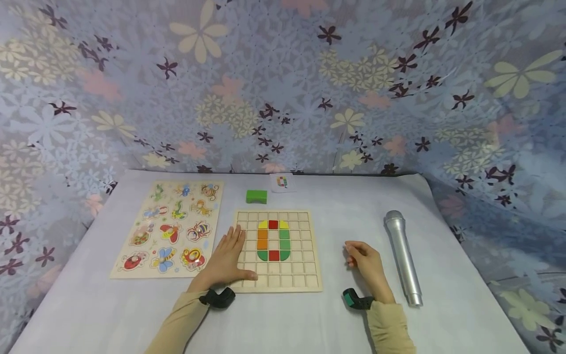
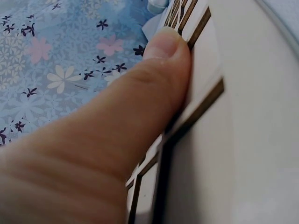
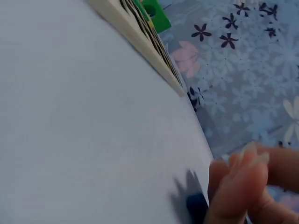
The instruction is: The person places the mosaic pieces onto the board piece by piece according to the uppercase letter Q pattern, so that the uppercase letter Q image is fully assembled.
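My left hand (image 1: 224,258) lies spread over the left edge of a wooden grid board (image 1: 305,283), its thumb (image 2: 161,77) pressing along the grid slats in the left wrist view. Red (image 1: 273,255), orange (image 1: 262,238), yellow and green (image 1: 285,239) blocks form a ring in the board's cells. To the right of the board, my right hand (image 1: 368,265) hovers close over the table with fingers curled toward the thumb. A small dark blue piece (image 3: 196,206) shows behind the thumb in the right wrist view, mostly hidden by the fingers.
A green notched block (image 1: 256,197) and a small pattern card (image 1: 282,182) lie behind the board. On the left is an insect picture puzzle (image 1: 177,233). A silver microphone (image 1: 404,260) lies right of my right hand. A floral cloth (image 1: 283,98) hangs behind the table.
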`<state>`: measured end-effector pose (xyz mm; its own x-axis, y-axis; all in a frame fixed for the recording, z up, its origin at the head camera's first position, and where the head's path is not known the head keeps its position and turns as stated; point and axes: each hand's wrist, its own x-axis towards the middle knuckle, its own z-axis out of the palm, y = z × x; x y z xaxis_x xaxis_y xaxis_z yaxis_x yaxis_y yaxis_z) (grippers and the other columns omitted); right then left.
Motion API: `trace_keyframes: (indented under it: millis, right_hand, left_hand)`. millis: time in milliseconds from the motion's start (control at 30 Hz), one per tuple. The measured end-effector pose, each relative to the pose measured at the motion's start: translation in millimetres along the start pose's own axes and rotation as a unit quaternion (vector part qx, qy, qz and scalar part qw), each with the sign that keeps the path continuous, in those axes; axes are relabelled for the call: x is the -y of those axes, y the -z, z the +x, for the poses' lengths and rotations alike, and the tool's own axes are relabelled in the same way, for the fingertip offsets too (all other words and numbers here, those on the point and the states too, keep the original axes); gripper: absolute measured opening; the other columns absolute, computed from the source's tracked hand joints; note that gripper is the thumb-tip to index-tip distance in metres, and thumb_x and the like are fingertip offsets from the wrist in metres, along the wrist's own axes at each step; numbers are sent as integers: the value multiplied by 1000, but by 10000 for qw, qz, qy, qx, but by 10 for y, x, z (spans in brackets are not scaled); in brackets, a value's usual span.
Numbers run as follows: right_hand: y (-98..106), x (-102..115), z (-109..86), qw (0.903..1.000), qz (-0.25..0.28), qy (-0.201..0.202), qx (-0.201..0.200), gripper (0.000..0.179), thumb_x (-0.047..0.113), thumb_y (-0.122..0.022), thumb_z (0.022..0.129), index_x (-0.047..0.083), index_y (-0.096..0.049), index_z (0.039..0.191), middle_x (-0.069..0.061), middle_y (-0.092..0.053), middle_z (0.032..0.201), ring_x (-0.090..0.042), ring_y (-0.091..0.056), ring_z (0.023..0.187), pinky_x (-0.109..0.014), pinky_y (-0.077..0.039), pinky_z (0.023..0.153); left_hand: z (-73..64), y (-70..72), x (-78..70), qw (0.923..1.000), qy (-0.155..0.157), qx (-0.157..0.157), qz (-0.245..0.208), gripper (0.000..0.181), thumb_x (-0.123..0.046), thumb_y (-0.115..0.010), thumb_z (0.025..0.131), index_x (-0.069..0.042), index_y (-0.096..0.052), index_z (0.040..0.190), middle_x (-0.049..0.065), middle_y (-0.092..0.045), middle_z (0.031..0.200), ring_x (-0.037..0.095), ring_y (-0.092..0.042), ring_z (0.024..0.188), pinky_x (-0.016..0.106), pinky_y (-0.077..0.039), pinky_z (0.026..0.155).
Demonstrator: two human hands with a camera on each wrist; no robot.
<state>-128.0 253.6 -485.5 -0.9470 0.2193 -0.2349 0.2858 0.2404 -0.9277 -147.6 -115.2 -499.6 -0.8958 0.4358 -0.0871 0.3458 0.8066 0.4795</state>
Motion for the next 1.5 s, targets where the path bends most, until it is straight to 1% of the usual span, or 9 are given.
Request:
trace_keyframes:
  millis: [133,300,533,633,767,900,1000,1333,1500]
  right_hand:
    - [-223,48,234,9990,329,310,37,35,19,-56,98,-4,-58,125,14,-63,89,1,-55,72,-13,-49,64]
    - [-297,-1,303,9947,609,593,-584,28,8,-54,96,1,-60,122,10,-67,101,4,-53,82,-12,-46,69]
    - [-239,-3,314,9783,-1601,1232,-469,40,9,-66,86,11,-62,126,-12,-69,120,-6,-45,60,-18,-40,61]
    - [-230,24,294,9741,-1804,1291,-432,45,11,-70,84,9,-61,128,-14,-69,121,-22,-63,85,-32,-53,78]
    - [-229,30,281,9747,-1757,1309,-432,47,10,-73,84,6,-60,129,-18,-69,119,-34,-57,122,-50,-47,103]
    - [-262,25,322,9686,-1882,1547,-488,42,8,-75,81,6,-65,122,-17,-72,104,-23,-61,78,-31,-53,72]
    - [-285,16,352,9642,-1991,1672,-526,31,9,-75,81,7,-71,112,-16,-73,95,-12,-42,55,-23,-35,51]
    - [-269,41,385,9929,-813,866,-51,27,17,-69,90,3,-68,112,-1,-74,96,3,-58,76,-14,-46,69]
    - [-290,157,321,9898,-551,815,1032,33,19,-71,88,-4,-66,111,8,-73,89,2,-62,81,-17,-49,74]
  left_hand:
    - [21,-10,-12,9999,-87,-20,105,122,-61,-76,71,5,-14,153,22,0,162,39,2,150,52,-6,124]
    - [45,-16,-68,9995,-253,200,58,121,-61,-74,72,5,-13,153,23,1,162,39,3,150,51,-6,124]
    - [58,-9,-43,9998,-149,49,102,121,-60,-76,71,4,-14,153,21,1,162,38,2,151,51,-5,124]
    - [71,-21,-22,9998,-167,83,106,121,-62,-74,72,3,-12,153,20,3,162,37,4,151,50,-4,124]
    - [73,-32,0,9998,-176,93,84,122,-63,-74,71,3,-12,153,20,3,162,37,5,151,50,-3,124]
    - [64,-32,23,9998,-182,26,104,121,-61,-75,72,4,-12,153,21,3,162,37,5,151,51,-3,124]
    - [59,-34,41,9997,-187,-5,129,121,-60,-75,72,4,-11,153,21,2,162,38,4,151,51,-4,124]
    - [25,-14,47,9999,-115,-9,80,121,-59,-75,72,4,-11,153,21,2,162,37,4,151,51,-4,124]
    - [7,8,42,9999,-120,-38,70,121,-57,-76,72,6,-12,152,23,1,162,40,3,150,53,-6,123]
